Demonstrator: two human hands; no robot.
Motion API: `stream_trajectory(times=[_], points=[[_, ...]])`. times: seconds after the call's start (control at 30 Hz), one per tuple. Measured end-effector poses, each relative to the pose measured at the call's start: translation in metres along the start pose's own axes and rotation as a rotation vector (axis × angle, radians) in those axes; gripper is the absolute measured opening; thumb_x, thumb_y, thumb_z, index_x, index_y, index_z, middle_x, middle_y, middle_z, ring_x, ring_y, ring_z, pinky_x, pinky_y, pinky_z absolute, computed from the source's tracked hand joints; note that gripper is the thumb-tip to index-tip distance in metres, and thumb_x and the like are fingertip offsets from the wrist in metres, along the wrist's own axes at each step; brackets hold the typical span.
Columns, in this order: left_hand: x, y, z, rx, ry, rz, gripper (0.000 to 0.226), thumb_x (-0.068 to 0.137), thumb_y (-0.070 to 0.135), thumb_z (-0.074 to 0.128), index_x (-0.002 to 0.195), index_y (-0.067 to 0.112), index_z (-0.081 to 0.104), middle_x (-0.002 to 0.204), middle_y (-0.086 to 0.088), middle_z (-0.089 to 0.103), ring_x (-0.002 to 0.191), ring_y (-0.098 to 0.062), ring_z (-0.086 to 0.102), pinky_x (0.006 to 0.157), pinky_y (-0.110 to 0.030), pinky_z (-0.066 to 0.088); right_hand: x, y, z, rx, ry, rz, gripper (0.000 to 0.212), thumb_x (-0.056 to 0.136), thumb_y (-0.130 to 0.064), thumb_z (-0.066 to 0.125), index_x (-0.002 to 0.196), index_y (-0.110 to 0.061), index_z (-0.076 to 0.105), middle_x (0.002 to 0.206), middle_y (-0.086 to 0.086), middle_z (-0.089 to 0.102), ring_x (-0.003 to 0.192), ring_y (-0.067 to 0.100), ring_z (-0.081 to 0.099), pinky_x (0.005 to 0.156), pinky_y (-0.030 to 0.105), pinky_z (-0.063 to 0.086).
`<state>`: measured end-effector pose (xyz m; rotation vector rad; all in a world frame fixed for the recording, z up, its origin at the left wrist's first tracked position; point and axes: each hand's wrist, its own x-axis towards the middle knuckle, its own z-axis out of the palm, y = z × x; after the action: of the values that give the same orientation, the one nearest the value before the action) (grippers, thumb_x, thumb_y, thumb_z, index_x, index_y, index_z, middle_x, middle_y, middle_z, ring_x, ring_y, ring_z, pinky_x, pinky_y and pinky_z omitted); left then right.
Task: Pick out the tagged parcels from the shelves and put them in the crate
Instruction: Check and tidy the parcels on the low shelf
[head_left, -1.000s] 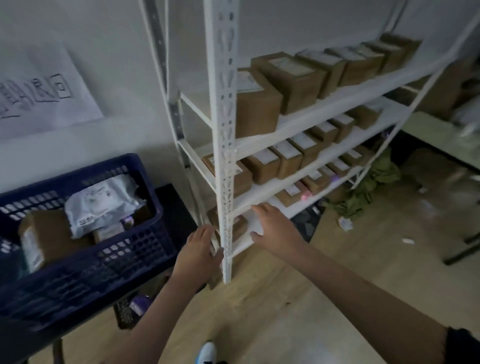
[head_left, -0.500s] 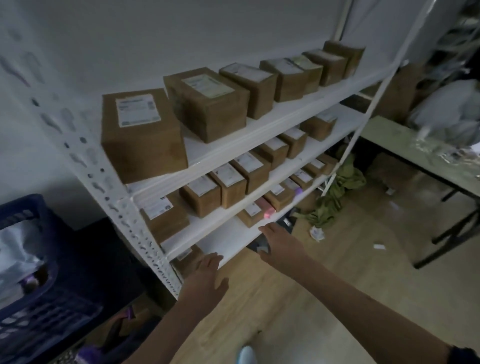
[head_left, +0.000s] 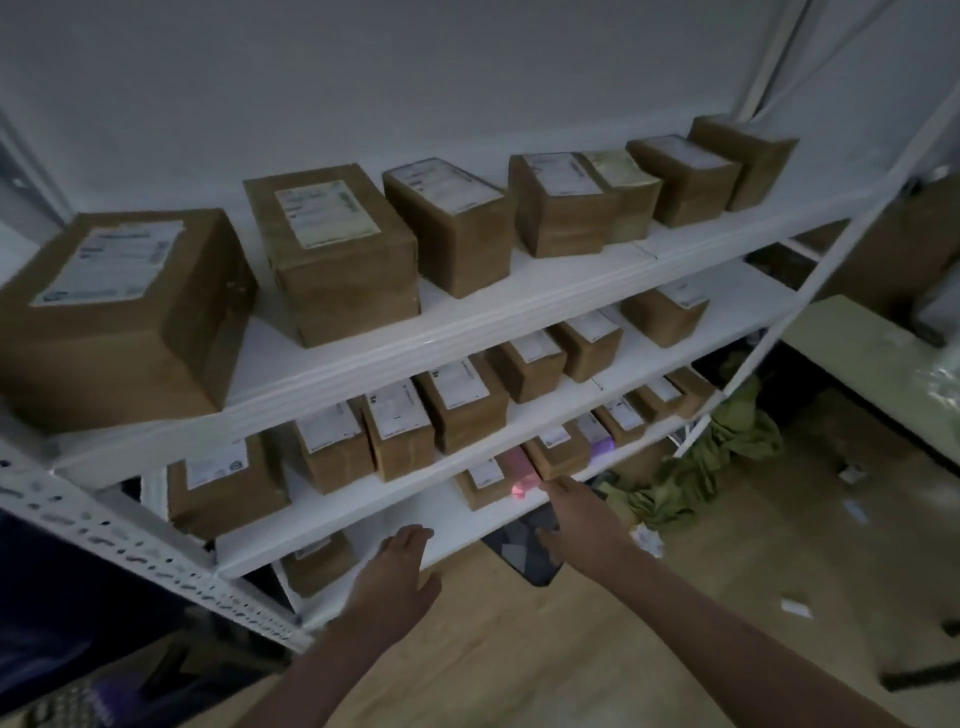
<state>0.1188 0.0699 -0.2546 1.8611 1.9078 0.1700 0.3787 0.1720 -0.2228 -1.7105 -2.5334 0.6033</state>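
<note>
A white metal shelf unit holds rows of brown cardboard parcels with white labels on three levels. On the lowest visible level a parcel carries a pink tag with a glowing pink spot at its front. My right hand reaches toward that parcel, fingertips just beside the pink tag, fingers apart and holding nothing. Lower and to the left, my left hand hovers open at the shelf's front edge. A purple tag shows on another parcel farther right. The crate is out of view.
A perforated white upright runs along the lower left. Green cloth lies on the wooden floor by the shelf's far post. A dark patterned mat lies under the shelf. A pale table stands at the right.
The view has swung right and closer to the shelves, and the blue crate has left the frame. My right hand has advanced to the pink-tagged parcel; my left hand followed along the shelf edge.
</note>
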Motion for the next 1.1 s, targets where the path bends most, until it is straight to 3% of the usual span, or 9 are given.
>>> stream_trajectory(times=[0.13, 0.27, 0.43, 0.5, 0.63, 0.73, 0.83, 0.97, 1.1], points=[[0.025, 0.022, 0.043, -0.092, -0.012, -0.169, 0.059, 0.099, 0.041, 0.05, 0.152, 0.025, 0.031, 0.156, 0.008, 0.033, 0.139, -0.013, 0.038, 0.11, -0.027, 0.037, 0.031, 0.064, 0.009, 0.001, -0.084, -0.099, 0.051, 0.092, -0.028, 0.064, 0.139, -0.036, 0.047, 0.133, -0.007, 0.053, 0.12, 0.014, 0.054, 0.097, 0.026, 0.047], [0.063, 0.026, 0.098, -0.112, 0.072, -0.245, 0.059, 0.099, 0.042, 0.05, 0.152, 0.024, 0.032, 0.155, 0.008, 0.035, 0.139, -0.013, 0.038, 0.112, -0.026, 0.035, 0.075, 0.119, 0.048, -0.078, -0.154, -0.195, 0.054, 0.095, -0.03, 0.062, 0.145, -0.03, 0.041, 0.135, -0.005, 0.05, 0.121, 0.015, 0.052, 0.092, 0.024, 0.042], [0.131, 0.006, 0.175, -0.114, 0.178, -0.337, 0.061, 0.097, 0.042, 0.055, 0.152, 0.022, 0.035, 0.155, 0.005, 0.037, 0.14, -0.016, 0.039, 0.111, -0.028, 0.037, 0.141, 0.178, 0.128, -0.003, -0.152, -0.252, 0.051, 0.089, -0.023, 0.07, 0.132, -0.042, 0.049, 0.123, -0.02, 0.047, 0.112, 0.004, 0.052, 0.081, 0.018, 0.038], [0.164, -0.011, 0.205, -0.085, 0.237, -0.329, 0.06, 0.097, 0.043, 0.056, 0.151, 0.022, 0.038, 0.154, 0.004, 0.04, 0.138, -0.016, 0.042, 0.108, -0.029, 0.039, 0.179, 0.197, 0.161, 0.016, -0.132, -0.272, 0.059, 0.088, -0.03, 0.075, 0.141, -0.034, 0.049, 0.137, -0.014, 0.05, 0.129, 0.012, 0.051, 0.096, 0.024, 0.044], [0.235, -0.051, 0.262, -0.071, 0.346, -0.324, 0.068, 0.093, 0.052, 0.061, 0.15, 0.021, 0.039, 0.153, 0.002, 0.042, 0.136, -0.018, 0.046, 0.106, -0.033, 0.043, 0.255, 0.22, 0.223, -0.006, -0.061, -0.289, 0.099, 0.084, -0.049, 0.077, 0.159, -0.012, 0.023, 0.165, 0.002, 0.025, 0.147, 0.021, 0.035, 0.115, 0.033, 0.035], [0.285, -0.079, 0.302, -0.097, 0.386, -0.346, 0.089, 0.085, 0.06, 0.069, 0.154, 0.017, 0.032, 0.157, -0.003, 0.038, 0.138, -0.023, 0.043, 0.11, -0.038, 0.042, 0.297, 0.225, 0.265, -0.035, 0.023, -0.343, 0.1, 0.08, -0.056, 0.077, 0.154, -0.009, 0.031, 0.161, 0.005, 0.032, 0.15, 0.026, 0.026, 0.123, 0.043, 0.026], [0.324, -0.097, 0.331, -0.114, 0.43, -0.353, 0.101, 0.078, 0.061, 0.075, 0.156, 0.014, 0.029, 0.158, -0.008, 0.036, 0.14, -0.028, 0.042, 0.112, -0.041, 0.04, 0.328, 0.228, 0.304, -0.037, 0.067, -0.355, 0.107, 0.071, -0.071, 0.074, 0.153, -0.018, 0.031, 0.155, 0.001, 0.039, 0.143, 0.024, 0.038, 0.115, 0.053, 0.037], [0.355, -0.107, 0.355, -0.098, 0.48, -0.309, 0.098, 0.077, 0.056, 0.079, 0.154, 0.016, 0.034, 0.156, -0.004, 0.04, 0.137, -0.026, 0.045, 0.108, -0.045, 0.045, 0.349, 0.235, 0.344, 0.084, 0.102, -0.391, 0.091, 0.067, -0.062, 0.079, 0.142, -0.024, 0.045, 0.137, -0.005, 0.051, 0.128, 0.017, 0.049, 0.104, 0.041, 0.049], [0.372, -0.115, 0.371, -0.138, 0.568, -0.251, 0.087, 0.078, 0.048, 0.081, 0.15, 0.021, 0.041, 0.149, -0.003, 0.049, 0.13, -0.026, 0.051, 0.101, -0.043, 0.049, 0.364, 0.244, 0.369, 0.093, 0.193, -0.418, 0.081, 0.067, -0.057, 0.078, 0.136, -0.024, 0.051, 0.125, -0.004, 0.06, 0.116, 0.018, 0.056, 0.098, 0.041, 0.053]])
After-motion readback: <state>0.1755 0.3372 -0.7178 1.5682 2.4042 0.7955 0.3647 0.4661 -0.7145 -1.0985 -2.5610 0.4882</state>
